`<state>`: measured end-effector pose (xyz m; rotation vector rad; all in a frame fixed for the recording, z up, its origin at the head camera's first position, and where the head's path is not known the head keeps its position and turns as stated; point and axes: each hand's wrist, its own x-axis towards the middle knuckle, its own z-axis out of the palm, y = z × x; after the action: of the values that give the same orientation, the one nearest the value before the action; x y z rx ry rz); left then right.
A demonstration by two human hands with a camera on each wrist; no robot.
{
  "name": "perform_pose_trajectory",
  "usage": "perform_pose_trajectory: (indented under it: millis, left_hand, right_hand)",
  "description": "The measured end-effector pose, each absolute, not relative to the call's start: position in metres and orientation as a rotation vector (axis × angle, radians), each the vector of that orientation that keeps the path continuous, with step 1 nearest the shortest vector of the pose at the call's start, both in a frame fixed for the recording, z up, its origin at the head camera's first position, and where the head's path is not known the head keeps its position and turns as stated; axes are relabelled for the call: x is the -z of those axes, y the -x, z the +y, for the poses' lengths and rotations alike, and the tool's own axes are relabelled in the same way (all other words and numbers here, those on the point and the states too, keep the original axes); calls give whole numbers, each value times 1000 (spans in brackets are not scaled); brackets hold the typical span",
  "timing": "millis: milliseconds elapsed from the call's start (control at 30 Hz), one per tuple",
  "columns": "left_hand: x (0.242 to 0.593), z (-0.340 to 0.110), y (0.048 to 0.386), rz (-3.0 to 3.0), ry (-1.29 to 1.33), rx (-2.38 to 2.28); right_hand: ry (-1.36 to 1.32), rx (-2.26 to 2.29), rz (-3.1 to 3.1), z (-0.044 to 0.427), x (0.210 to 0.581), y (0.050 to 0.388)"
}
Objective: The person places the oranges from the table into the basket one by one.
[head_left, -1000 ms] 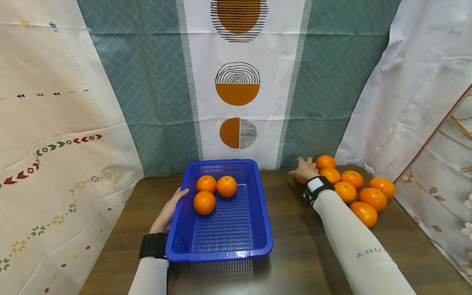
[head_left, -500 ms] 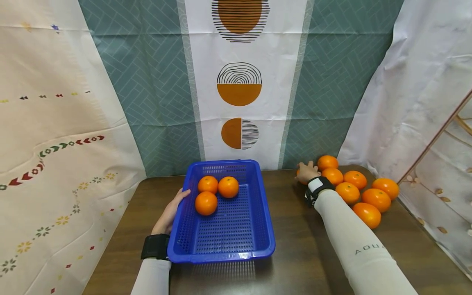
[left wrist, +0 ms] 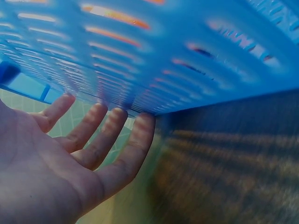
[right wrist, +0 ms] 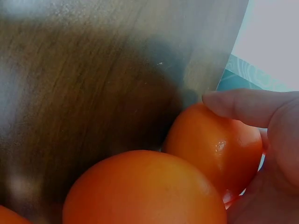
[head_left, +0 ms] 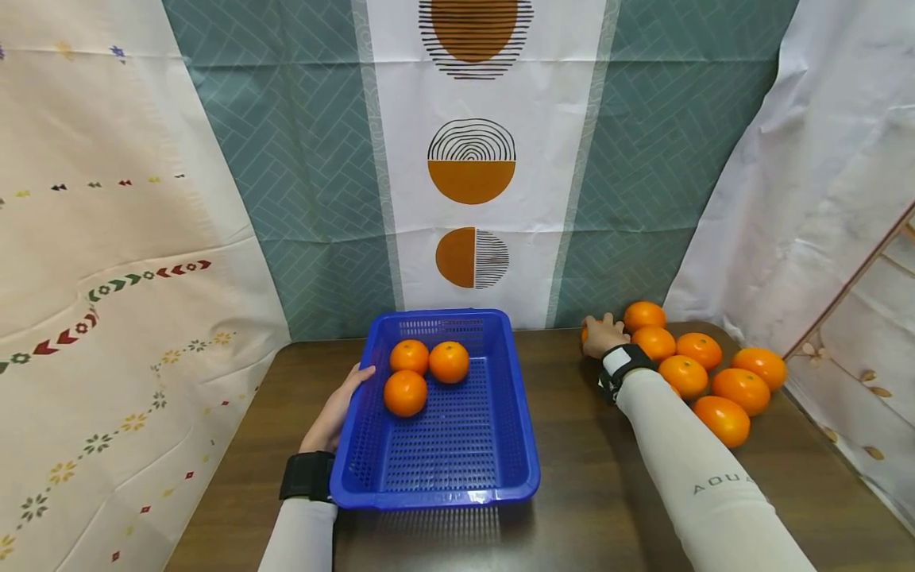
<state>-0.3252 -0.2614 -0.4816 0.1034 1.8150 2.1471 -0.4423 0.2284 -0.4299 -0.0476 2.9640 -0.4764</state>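
At the left side of the blue basket, my left hand grips it, thumb over the rim. The left wrist view shows the hand's fingers against the slotted wall from outside. Three oranges lie in the basket's upper left part. By the back edge of the table, my right hand holds an orange, mostly hidden in the head view. In the right wrist view the thumb and fingers of that hand go round the orange, and another orange sits close beside it.
Several loose oranges are grouped on the right of the wooden table, just beyond my right wrist. Patterned cloths hang behind the table and along both sides.
My right hand's fingers have closed in around the orange at the back. The head view has shifted a little, moving everything slightly rightward. The left hand keeps its place on the basket.
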Motion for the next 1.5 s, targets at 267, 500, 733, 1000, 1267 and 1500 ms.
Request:
perform_pose_trajectory:
  millis: [267, 500, 733, 1000, 1267, 1500]
  left_hand:
    - [481, -260, 326, 1791, -93, -2163]
    - [482, -262, 325, 1784, -117, -2165]
    - [482, -263, 325, 1785, -144, -2169]
    - [483, -262, 325, 1789, -156, -2158]
    - [483, -262, 326, 1789, -155, -2155]
    - [483, -261, 328, 1781, -159, -2157]
  right_hand:
    - [87, 498, 2993, 231, 429, 438]
    - [144, 541, 3059, 230, 430, 443]
    - [154, 601, 3117, 229, 428, 447]
    - [192, 722, 3151, 225, 421, 450]
    - [264, 871, 3209, 205, 403, 445]
    - [272, 998, 3177, 189, 393, 445]
